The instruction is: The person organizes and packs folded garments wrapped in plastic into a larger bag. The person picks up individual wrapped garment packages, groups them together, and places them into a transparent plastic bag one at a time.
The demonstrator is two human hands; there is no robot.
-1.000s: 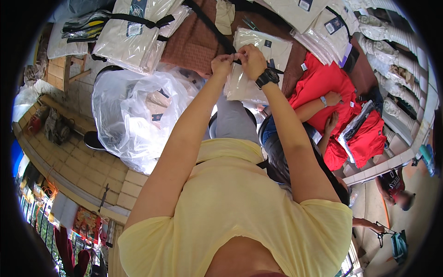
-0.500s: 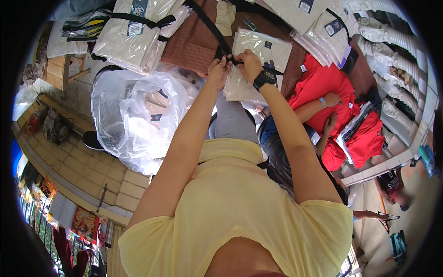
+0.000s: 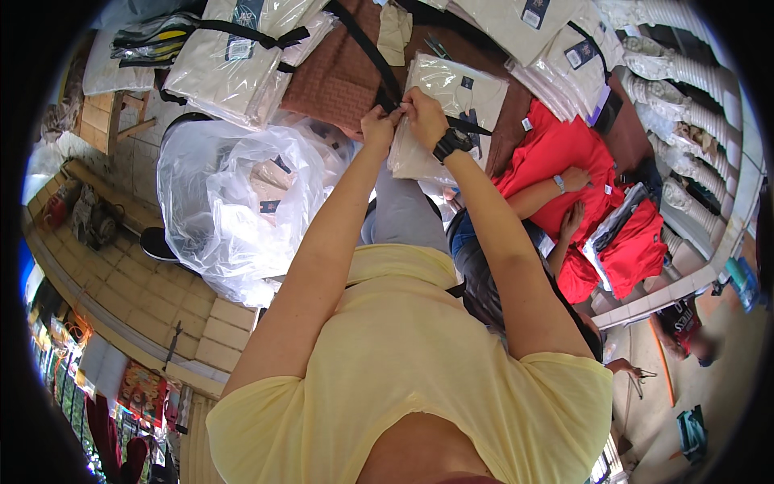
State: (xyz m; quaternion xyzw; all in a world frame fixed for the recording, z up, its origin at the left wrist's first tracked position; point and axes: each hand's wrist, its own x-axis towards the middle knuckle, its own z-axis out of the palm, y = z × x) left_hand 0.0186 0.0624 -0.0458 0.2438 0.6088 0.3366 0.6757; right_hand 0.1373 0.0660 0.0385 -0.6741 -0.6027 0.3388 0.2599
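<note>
A black cloth strip point(image 3: 367, 52) runs down from the far side to my two hands, and its loose tail points right across a pile of cream garments in clear plastic point(image 3: 480, 89). At the pile's left edge my left hand point(image 3: 377, 127) pinches the strip, fingers closed. My right hand point(image 3: 424, 114), with a black watch on the wrist, is closed on the strip just right of it. The fingertips nearly meet, and the exact crossing of the strip is hidden between them.
Brown cloth point(image 3: 330, 85) covers the table, with small snips point(image 3: 437, 47) on it. Tied garment packs point(image 3: 222, 73) lie at the far left, more packs point(image 3: 556, 68) at the far right. A large clear plastic bag point(image 3: 193, 194) stands left. Another person's hands rest on red garments point(image 3: 548, 149).
Both hands have shifted slightly, the right one drawing a little left and closer to the left hand. Both stay on the strip, whose tail has moved slightly.
</note>
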